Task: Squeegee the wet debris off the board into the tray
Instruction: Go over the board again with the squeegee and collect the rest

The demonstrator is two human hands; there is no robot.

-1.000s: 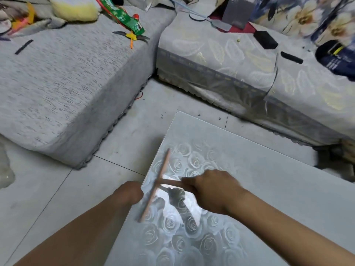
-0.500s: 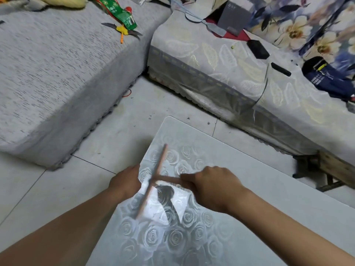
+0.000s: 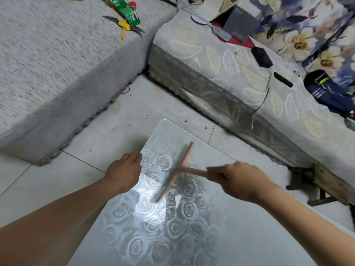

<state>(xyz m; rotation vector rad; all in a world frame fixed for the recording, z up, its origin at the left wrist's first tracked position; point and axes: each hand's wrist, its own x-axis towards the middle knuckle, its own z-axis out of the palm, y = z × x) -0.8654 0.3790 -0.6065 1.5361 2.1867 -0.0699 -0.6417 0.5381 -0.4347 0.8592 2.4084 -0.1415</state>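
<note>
Nearest me lies the board [image 3: 221, 233], glossy and rose-patterned. The squeegee [image 3: 172, 177] stands slantwise on its near-left part. My right hand [image 3: 242, 181], blurred, has its fingers curled round the handle. My left hand [image 3: 124, 171] rests at the board's left edge, fingers nearly straight, holding nothing. Beyond the board are speckled floor tiles [image 3: 119, 116], a grey couch [image 3: 57, 64] and a leaf-patterned couch [image 3: 221, 73].

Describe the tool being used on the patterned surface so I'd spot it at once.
Find the glossy rose-patterned board filling the lower middle of the view. On it rests a slim pinkish T-shaped squeegee, its handle gripped by the right hand. It is the only pink, T-shaped thing in view.
</note>
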